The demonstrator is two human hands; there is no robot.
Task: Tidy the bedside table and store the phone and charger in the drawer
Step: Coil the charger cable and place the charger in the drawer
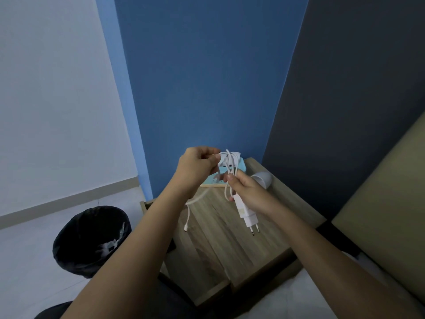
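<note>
Behind the left hand, a tissue box sits half hidden.

- Legible text, brands, numbers, signs: none in view.
- charger: the white plug body has a pale yellowish patch on its upper face. Any print on the patch is too small and blurred to read.
- light-blue box: the near side wall carries faint pale marks, which cannot be read as letters or figures.
</note>
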